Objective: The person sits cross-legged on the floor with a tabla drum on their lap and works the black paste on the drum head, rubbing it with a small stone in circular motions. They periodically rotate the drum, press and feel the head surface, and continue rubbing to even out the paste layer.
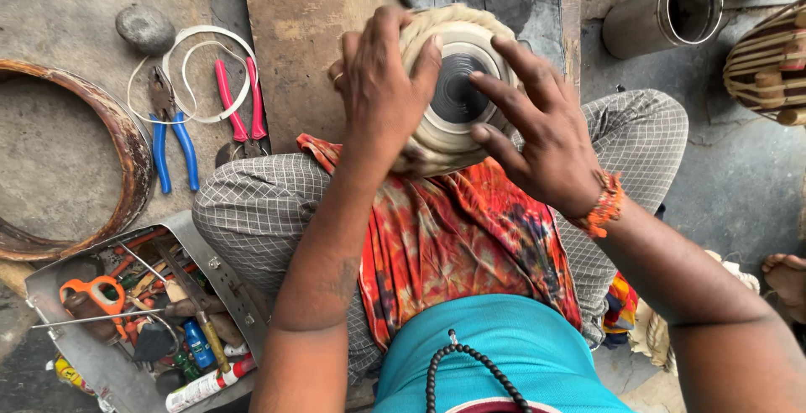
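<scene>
Both hands, left [382,86] and right [537,132], clasp a cream, black-centred drum [453,69].

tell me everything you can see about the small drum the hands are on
The drum is small and round, seen from above, resting on the person's lap over an orange patterned cloth. Its head is pale cream with a dark, glossy round patch in the middle, and a braided, rope-like tan ring runs round the rim. The left hand grips its left side, thumb on the pale skin. The right hand lies on the right side, fingers spread toward the dark patch. Its body below is hidden.
</scene>
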